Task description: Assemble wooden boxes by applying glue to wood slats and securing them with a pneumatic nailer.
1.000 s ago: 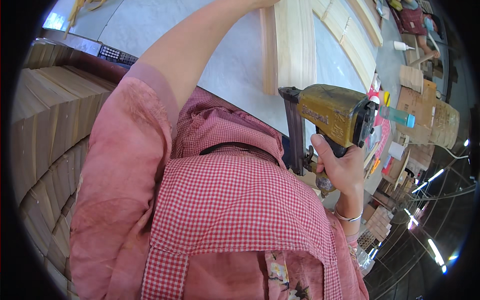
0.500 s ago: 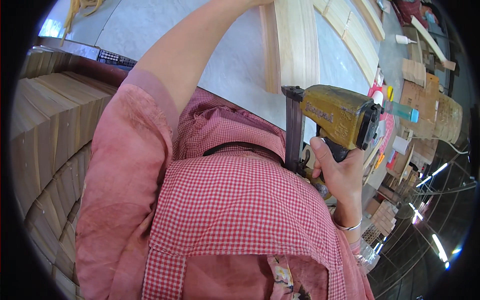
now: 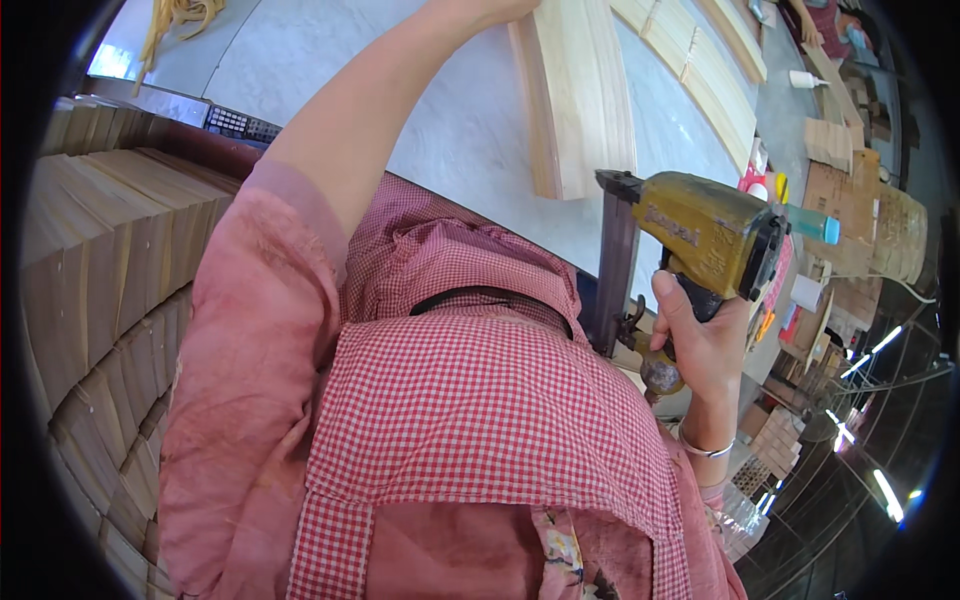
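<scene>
My right hand (image 3: 708, 345) is wrapped round the grip of a worn yellow and black nail gun (image 3: 705, 225). The gun is held up at the right, its dark magazine pointing down along my apron. At the top edge my left hand (image 3: 500, 8) is mostly cut off by the picture's rim. It lies beside the far end of a pale wooden board piece (image 3: 585, 110) with a raised side strip; its fingers are out of view. The near end of the wood lies just left of the gun's nose, apart from it.
Pale wooden strips (image 3: 690, 65) lie on the grey-white tabletop (image 3: 455, 130). Stacked wooden boards (image 3: 105, 240) rise at the left. A capped bottle (image 3: 812, 224), a white glue bottle (image 3: 805, 79) and cardboard (image 3: 845, 205) are at the right. Another person's arm (image 3: 806, 22) shows far right.
The nail gun and my right hand have moved a little to the right. The board piece's near end has shifted slightly toward me. Another person's arm has come into view at the upper right.
</scene>
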Demonstrator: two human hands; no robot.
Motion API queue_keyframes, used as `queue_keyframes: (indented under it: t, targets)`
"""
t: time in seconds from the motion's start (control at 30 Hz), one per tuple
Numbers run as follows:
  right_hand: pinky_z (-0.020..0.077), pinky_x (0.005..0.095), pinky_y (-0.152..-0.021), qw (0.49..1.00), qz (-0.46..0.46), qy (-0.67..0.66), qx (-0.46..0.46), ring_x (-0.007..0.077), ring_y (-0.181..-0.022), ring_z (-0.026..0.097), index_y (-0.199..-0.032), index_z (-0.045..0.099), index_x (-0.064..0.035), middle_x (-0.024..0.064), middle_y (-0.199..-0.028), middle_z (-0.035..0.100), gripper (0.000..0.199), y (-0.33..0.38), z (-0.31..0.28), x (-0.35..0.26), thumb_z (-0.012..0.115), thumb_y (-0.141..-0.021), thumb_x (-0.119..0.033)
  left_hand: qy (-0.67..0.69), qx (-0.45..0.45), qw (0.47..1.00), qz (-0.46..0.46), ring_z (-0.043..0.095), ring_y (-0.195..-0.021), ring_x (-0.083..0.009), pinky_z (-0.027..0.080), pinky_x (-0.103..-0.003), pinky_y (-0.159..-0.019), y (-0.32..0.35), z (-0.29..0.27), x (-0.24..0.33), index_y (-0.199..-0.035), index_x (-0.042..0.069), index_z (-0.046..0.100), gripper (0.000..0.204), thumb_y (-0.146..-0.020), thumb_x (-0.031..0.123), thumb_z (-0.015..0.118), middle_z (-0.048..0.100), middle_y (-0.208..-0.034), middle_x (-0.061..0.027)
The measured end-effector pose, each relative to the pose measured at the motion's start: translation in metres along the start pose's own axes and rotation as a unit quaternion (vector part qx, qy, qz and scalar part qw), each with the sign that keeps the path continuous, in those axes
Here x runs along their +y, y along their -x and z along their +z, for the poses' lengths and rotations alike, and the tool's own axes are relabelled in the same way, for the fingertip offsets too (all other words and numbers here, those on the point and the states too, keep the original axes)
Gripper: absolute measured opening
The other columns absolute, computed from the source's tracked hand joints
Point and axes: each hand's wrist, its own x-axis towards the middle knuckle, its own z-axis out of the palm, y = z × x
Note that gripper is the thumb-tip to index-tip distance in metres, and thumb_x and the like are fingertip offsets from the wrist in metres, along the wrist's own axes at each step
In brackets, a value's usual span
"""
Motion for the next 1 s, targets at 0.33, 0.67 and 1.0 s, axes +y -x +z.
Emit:
queue_keyframes:
  t: [0.33, 0.67, 1.0]
  targets:
    - [0.0429, 0.0217, -0.04, 0.997, -0.013, -0.03, 0.071, 0.0093, -0.046, 0.052, -0.105, 0.062, 0.0029, 0.0049, -0.072, 0.062, 0.026, 0.007, -0.037, 0.035, 0.079, -0.089, -0.01, -0.098, -0.099, 0.983, -0.123, 0.056, -0.118, -0.0427, 0.044, -0.053, -0.102, 0.059, -0.04, -0.001, -0.127, 0.001, 0.057, 0.056, -0.085, 0.034, 0.074, 0.062, -0.122, -0.0243]
    - [0.0444, 0.0226, -0.04, 0.994, 0.005, -0.046, 0.104, 0.0096, -0.046, 0.052, -0.105, 0.062, 0.0022, 0.0056, -0.073, 0.062, 0.027, 0.012, -0.06, 0.057, 0.079, -0.089, -0.01, -0.153, -0.113, 0.926, 0.325, 0.056, -0.098, -0.03, 0.046, -0.042, -0.09, 0.07, -0.032, 0.02, -0.105, 0.005, 0.058, 0.049, -0.077, 0.038, 0.081, 0.063, -0.116, -0.0141]
    - [0.0445, 0.0227, -0.041, 0.984, -0.038, -0.103, 0.14, 0.0098, -0.046, 0.051, -0.107, 0.061, 0.003, 0.0051, -0.073, 0.063, 0.026, 0.025, -0.064, 0.064, 0.077, -0.089, -0.008, -0.017, -0.365, 0.921, 0.137, 0.052, -0.071, -0.0218, 0.048, -0.036, -0.074, 0.035, -0.049, 0.045, -0.084, 0.01, 0.049, 0.057, -0.063, 0.044, 0.089, 0.062, -0.087, -0.0071]
